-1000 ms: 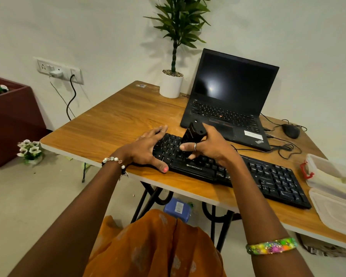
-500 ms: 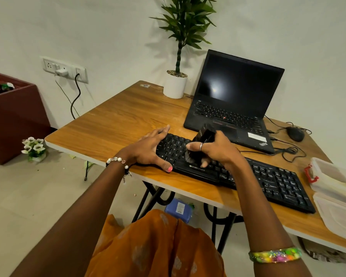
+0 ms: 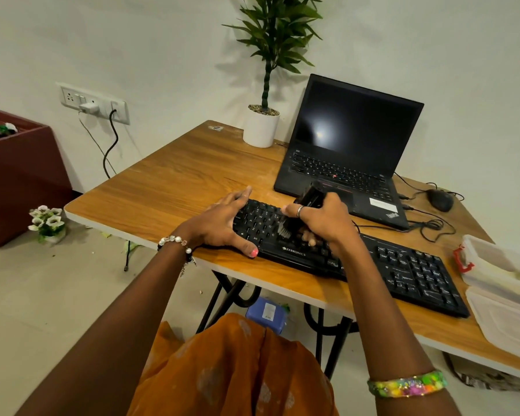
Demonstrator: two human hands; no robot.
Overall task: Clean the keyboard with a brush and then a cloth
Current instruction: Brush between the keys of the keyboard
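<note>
The keyboard [image 3: 351, 259] is laid slantwise along the near edge of the table [image 3: 174, 181]. Its left end is pinned by the left hand [image 3: 222, 226], spread flat with fingers wide. The brush [image 3: 300, 211] is gripped in the closed right hand [image 3: 324, 220], bristles down on the left-hand keys. Bare table is left open to the far left. The laptop [image 3: 348, 151] is set just beyond the keyboard; a plastic container [image 3: 502, 265] is placed near its right end.

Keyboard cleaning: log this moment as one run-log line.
stage: brushing | right hand: grip on brush, bristles on keyboard left keys | left hand: flat, steadying left end | cloth: not seen
</note>
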